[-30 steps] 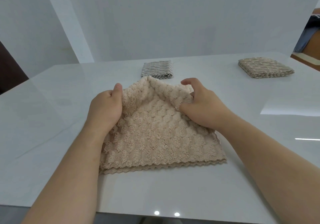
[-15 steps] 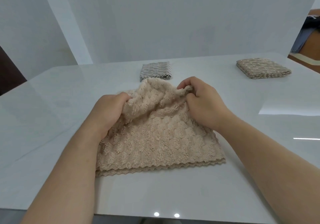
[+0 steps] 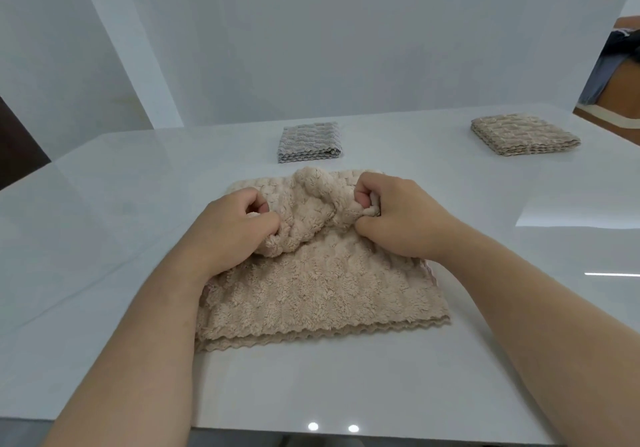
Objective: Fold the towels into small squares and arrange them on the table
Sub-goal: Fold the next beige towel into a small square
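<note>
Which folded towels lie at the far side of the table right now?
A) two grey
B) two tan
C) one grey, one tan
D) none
C: a folded grey towel lies far centre and a folded tan towel far right, while the left hand and right hand grip a third, the fluffy beige towel.

On the table (image 3: 104,238), middle towel (image 3: 309,141) and right towel (image 3: 523,134) lie behind near towel (image 3: 311,294).

The near towel (image 3: 311,294) is a soft beige, its pile pressed into a scale-like pattern, with a zigzag edge. Farther back lies a grey folded towel (image 3: 309,141) with the same scalloped texture, and off to the right a tan folded towel (image 3: 519,134). The tabletop (image 3: 104,221) is glossy white.
</note>
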`<action>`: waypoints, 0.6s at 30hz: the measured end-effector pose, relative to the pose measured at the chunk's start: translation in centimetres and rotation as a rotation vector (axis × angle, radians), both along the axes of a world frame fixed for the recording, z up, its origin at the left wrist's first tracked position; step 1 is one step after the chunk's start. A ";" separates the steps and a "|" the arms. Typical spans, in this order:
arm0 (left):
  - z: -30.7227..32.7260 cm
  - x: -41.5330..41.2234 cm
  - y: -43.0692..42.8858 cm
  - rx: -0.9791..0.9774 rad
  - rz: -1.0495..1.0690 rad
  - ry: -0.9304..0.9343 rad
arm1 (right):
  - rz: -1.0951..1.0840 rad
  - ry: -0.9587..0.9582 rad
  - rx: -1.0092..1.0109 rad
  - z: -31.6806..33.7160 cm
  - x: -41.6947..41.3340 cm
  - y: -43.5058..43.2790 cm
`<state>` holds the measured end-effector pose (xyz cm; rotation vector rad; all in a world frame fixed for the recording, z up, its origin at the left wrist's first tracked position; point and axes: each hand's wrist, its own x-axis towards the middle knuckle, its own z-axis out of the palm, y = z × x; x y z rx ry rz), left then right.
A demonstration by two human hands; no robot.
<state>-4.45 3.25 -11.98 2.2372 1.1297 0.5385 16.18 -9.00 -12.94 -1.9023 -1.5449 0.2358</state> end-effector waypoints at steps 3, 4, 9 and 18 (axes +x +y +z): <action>0.3 -0.1 -0.2 -0.025 -0.028 -0.003 | 0.021 0.053 0.111 0.0 -0.3 0.0; 0.4 -0.2 -0.2 -0.032 -0.038 -0.003 | 0.026 0.078 0.151 0.0 -0.4 0.0; 0.8 -0.3 -0.6 -0.092 -0.066 -0.063 | -0.007 0.161 0.323 -0.1 -0.3 0.5; 0.5 -0.2 0.1 -0.161 -0.074 -0.333 | -0.155 0.148 0.375 -0.3 0.5 0.7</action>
